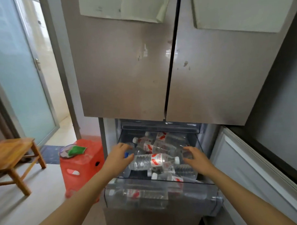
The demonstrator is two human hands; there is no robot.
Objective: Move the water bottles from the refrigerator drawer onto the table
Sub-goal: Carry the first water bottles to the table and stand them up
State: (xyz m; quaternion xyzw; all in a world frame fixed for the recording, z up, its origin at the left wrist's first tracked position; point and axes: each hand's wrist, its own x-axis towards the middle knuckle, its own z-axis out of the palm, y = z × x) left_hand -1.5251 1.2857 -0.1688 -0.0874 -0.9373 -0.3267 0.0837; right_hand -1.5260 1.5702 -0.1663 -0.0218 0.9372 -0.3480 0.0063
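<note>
Head camera: a refrigerator drawer [164, 200] stood pulled open beneath two closed doors [126, 71], filled with clear water bottles [145, 143] lying on their sides. The topmost bottle [142, 162] lay crosswise between the hands. The left hand [120, 157] was at its base, fingers loose and spread. The right hand [196, 157] was just beside its white cap [177, 160], fingers straight and apart. Neither hand gripped anything. The labels [157, 160] were red and white, their writing too blurred to read. A red plastic stool [82, 163] stood left of the drawer.
</note>
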